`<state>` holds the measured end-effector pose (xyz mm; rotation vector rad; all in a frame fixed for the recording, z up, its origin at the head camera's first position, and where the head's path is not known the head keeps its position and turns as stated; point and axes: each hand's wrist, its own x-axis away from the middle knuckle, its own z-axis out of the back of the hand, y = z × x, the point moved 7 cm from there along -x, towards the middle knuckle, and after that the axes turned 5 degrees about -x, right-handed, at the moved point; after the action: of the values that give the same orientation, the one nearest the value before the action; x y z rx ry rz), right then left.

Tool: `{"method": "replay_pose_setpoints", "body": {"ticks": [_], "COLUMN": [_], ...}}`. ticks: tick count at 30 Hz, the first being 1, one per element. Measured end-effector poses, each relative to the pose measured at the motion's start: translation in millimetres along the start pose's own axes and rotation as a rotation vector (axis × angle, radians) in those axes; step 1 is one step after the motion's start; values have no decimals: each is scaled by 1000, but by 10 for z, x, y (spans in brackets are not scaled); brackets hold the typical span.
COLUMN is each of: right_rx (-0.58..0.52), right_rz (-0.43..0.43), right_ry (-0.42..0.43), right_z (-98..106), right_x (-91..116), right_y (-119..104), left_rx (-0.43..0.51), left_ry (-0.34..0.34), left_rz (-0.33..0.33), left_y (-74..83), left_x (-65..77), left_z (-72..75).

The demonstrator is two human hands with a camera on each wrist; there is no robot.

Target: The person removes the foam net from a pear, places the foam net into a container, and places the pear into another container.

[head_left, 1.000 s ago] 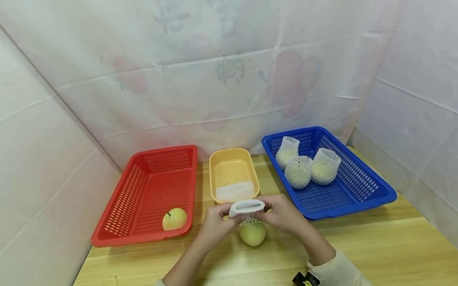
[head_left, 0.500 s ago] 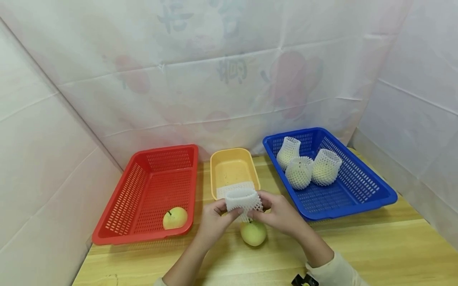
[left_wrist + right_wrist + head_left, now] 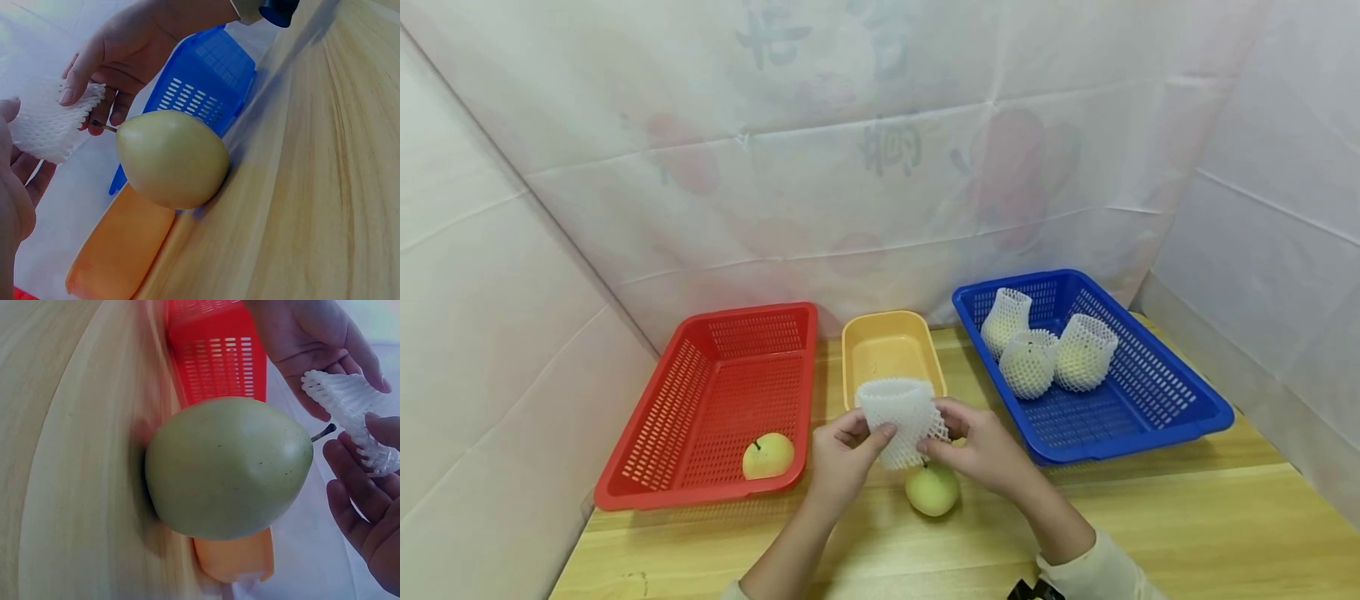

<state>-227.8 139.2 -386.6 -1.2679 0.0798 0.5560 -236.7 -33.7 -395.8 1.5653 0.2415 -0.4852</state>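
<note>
- The foam net (image 3: 891, 417) is held just above the bare pear (image 3: 932, 492), my landmark on the wooden table (image 3: 1187, 517); I can't quite tell whether it touches the stem (image 3: 325, 432).
- From here I judge the net light, soft and stretchy, best taken by its rim.
- The pear looks firm and smooth, likely to roll or bruise; I'd cup its wide middle.
- Left hand (image 3: 842, 454) and right hand (image 3: 985, 450) pinch the net's opposite sides above the pear; some fingertips are hidden.
- Beyond the pear, the net hides the yellow tray's (image 3: 887, 354) near end.
- Left of it: red basket (image 3: 760, 375), one yellow pear (image 3: 768, 457) inside.
- Right and beyond: blue basket (image 3: 1120, 429), three netted pears (image 3: 1028, 367).
- Nearer than it, a black object (image 3: 1034, 591) is cut off.
</note>
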Motion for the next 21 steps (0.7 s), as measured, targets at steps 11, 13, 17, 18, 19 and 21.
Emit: {"method": "replay_pose_setpoints", "body": {"ticks": [11, 13, 17, 18, 19, 21], "right_rx": [-17, -48, -113, -136, -163, -186], "right_rz": [-8, -20, -47, -60, -71, -85], "right_ry": [198, 232, 269, 277, 284, 306], "right_z": [99, 116, 129, 130, 128, 133], "right_x": [-76, -101, -172, -190, -209, -244], "right_y": [-206, -279, -319, -315, -307, -293], "left_rx": [2, 20, 46, 52, 50, 40], "left_ry": [68, 62, 78, 88, 103, 142], "left_rz": [43, 53, 49, 46, 41, 37], "left_y": [9, 9, 46, 58, 70, 78], "left_x": [-31, -42, -73, -84, -96, -123], "left_z": [87, 88, 127, 141, 158, 196]}}
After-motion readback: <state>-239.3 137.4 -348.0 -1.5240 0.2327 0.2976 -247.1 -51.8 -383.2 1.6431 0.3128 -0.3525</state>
